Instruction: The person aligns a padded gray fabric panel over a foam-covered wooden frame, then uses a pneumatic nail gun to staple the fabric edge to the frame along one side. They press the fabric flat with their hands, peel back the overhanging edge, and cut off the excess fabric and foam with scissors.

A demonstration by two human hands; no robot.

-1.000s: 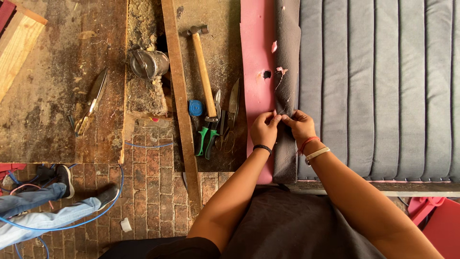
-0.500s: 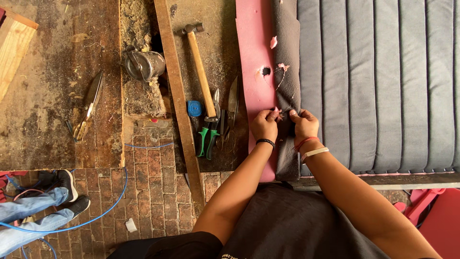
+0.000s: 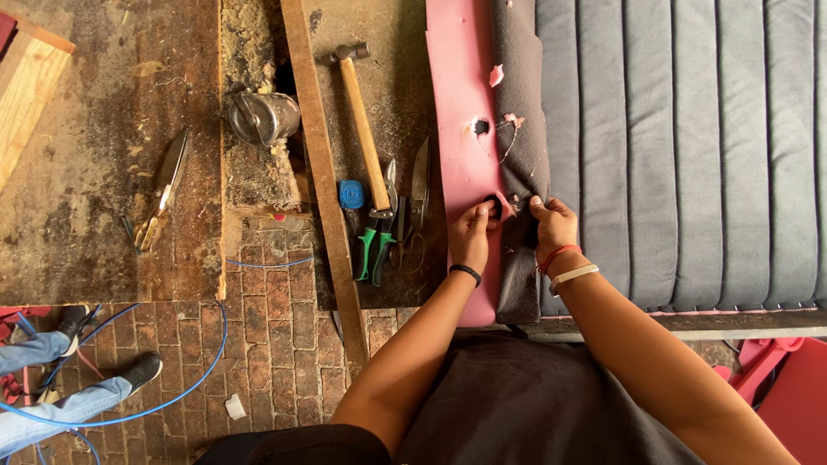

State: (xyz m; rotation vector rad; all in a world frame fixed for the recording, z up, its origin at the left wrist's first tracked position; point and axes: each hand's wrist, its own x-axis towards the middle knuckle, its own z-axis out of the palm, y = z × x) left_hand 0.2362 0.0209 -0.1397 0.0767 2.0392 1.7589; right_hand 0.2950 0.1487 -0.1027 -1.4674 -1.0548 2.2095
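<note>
Both forearms reach forward from the dark apron, wrists close together; the left hand (image 3: 472, 234) curls its fingers around the torn lower edge of the pink panel (image 3: 457, 103), fingertips pressed together at a hole there; the right hand (image 3: 554, 226), with a red cord and a pale band on its wrist, pinches the dark grey fabric flap (image 3: 519, 112) just beside it, thumb and fingers closed on the cloth; the flap lies between the two hands and runs away beyond the fingertips, with two more holes in the pink panel farther along; right of the right fingers lies the ribbed grey cushion (image 3: 689, 146). Left of the left fingers, on a worn board, lie green-handled snips (image 3: 372, 250), shears (image 3: 413, 194) and a wooden-handled hammer (image 3: 362, 112); farther left a metal tin (image 3: 263, 116), whose contents cannot be seen; below, brick floor (image 3: 276, 344) with a blue cable (image 3: 185, 387) and another person's shoes (image 3: 138, 370).
</note>
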